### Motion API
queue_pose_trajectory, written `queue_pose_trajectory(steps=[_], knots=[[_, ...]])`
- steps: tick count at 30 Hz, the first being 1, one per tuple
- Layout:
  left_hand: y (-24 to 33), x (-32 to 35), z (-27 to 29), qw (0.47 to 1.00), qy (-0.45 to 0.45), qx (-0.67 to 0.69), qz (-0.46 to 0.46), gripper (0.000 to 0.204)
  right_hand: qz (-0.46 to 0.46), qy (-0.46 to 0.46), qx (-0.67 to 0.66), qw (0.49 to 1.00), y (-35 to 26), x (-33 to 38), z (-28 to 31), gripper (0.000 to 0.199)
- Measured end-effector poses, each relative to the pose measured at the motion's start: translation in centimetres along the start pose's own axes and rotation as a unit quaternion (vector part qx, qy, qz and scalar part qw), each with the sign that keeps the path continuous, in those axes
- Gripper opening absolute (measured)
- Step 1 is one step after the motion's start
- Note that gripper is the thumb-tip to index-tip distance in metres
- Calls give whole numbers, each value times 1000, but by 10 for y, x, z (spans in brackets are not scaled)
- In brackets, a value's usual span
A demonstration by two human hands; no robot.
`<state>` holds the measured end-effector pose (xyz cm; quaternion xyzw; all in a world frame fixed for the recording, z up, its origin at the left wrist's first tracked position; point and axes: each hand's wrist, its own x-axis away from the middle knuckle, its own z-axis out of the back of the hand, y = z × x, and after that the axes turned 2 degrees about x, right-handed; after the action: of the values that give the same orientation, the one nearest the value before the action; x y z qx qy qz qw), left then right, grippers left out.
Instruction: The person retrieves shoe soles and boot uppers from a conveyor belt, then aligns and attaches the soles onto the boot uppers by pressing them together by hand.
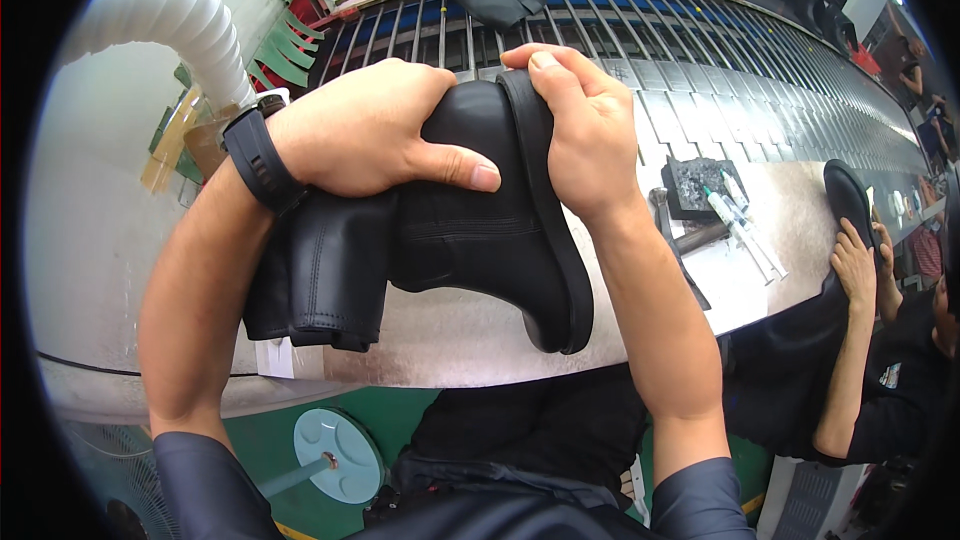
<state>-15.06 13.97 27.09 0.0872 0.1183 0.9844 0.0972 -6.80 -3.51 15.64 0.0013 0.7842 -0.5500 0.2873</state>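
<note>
Head view: I log the metal surface (470, 340), above it a black boot (470, 230) lying sideways. My left hand (360, 130) wraps its upper, right hand (585, 140) fingers clamp the sole edge. Pressing step, I judge; firm, even pressure needed.

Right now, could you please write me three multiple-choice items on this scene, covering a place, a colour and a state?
1. Where does the right hand grip the boot?
A. the sole edge
B. the shaft opening
C. a lace

2. What colour is the boot?
A. brown
B. white
C. black

3. How is the boot held?
A. standing upright on the table
B. on its side, in both hands
C. hanging from a hook

Answers: 1 A, its fingers wrap over the sole rim. 2 C, leather and sole are black. 3 B, the left hand clasps the upper, sole facing right, above the workbench.
</note>
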Motion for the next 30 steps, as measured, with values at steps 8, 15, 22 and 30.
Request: queue_pose_trajectory(steps=[8,15,22,30], knots=[[9,5,1,1000,12,-21,-17,85,0,-13,3,1000,-10,5,2,26],[18,13,0,998,28,-57,-9,87,5,-5,40,999,-25,13,2,26],[58,61,1,984,100,-112,-91,78,146,-50,204,967,-77,48,11,34],[129,142,-4,988,-5,-139,-72,82,77,-142,95,982,-123,156,34,100]])
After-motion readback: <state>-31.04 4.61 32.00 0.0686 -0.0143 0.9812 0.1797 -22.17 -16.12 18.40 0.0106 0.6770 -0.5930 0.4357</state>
